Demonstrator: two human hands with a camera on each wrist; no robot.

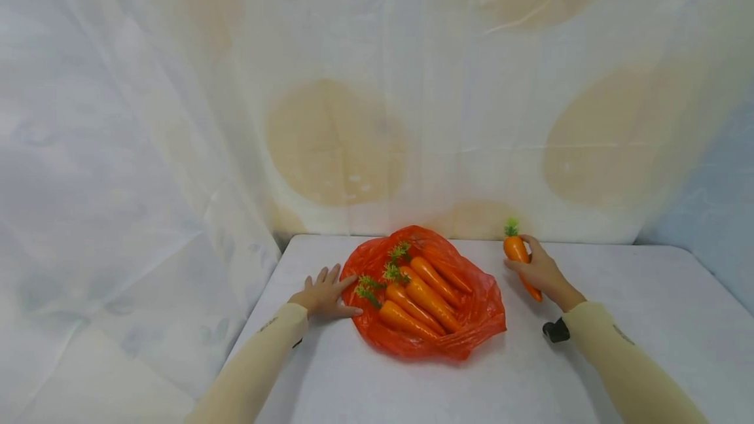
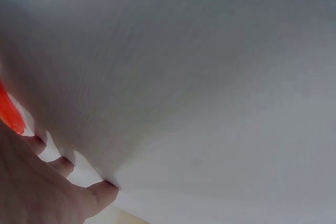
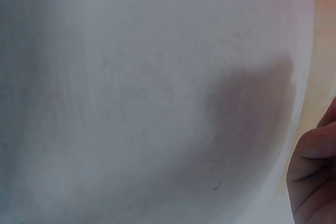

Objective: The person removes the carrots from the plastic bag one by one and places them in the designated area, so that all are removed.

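A red plastic bag lies spread on the white table, with several orange carrots on it, their green leafy tops toward the upper left. My left hand rests at the bag's left edge with its fingers spread; in the left wrist view, fingertips touch the table. To the right of the bag my right hand grips a single carrot between thumb and fingers, its green top up and its tip pointing down. In the right wrist view only part of the right hand shows, and the carrot is hidden.
The white table ends at the back against a pale hanging sheet with beige round spots. Another pale sheet hangs along the left. A black wrist device sits at the right cuff.
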